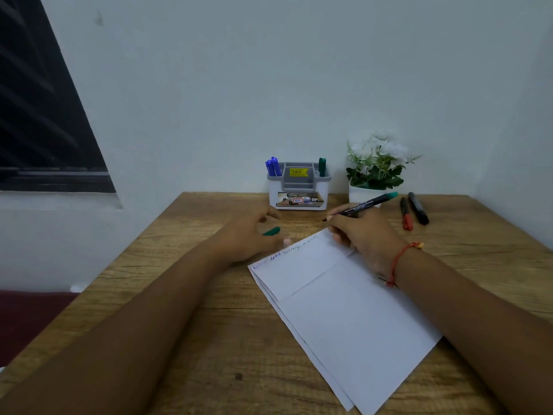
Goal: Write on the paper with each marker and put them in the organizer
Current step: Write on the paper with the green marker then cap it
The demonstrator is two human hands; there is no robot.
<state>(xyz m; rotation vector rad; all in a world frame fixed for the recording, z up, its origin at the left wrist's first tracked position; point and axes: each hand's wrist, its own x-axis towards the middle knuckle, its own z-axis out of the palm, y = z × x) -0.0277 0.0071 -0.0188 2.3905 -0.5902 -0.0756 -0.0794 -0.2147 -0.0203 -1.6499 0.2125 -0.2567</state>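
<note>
My right hand (363, 235) grips an uncapped black marker with a green end (363, 205), its tip just past the far corner of the white folded paper (344, 313). A line of handwriting runs along the paper's top edge. My left hand (251, 235) rests on the table left of the paper, and the green cap (271, 231) lies under its fingers; I cannot tell whether it is gripped. The white and grey organizer (299, 187) stands at the back, with two blue markers (273, 166) in its left slot and a green marker (322, 167) in its right. A red-capped marker (406, 217) and a black marker (418, 208) lie at the right.
A small white pot with white flowers (375, 172) stands right of the organizer, against the wall. The wooden table (179, 324) ends at the wall behind. A dark window (39, 115) is at the far left.
</note>
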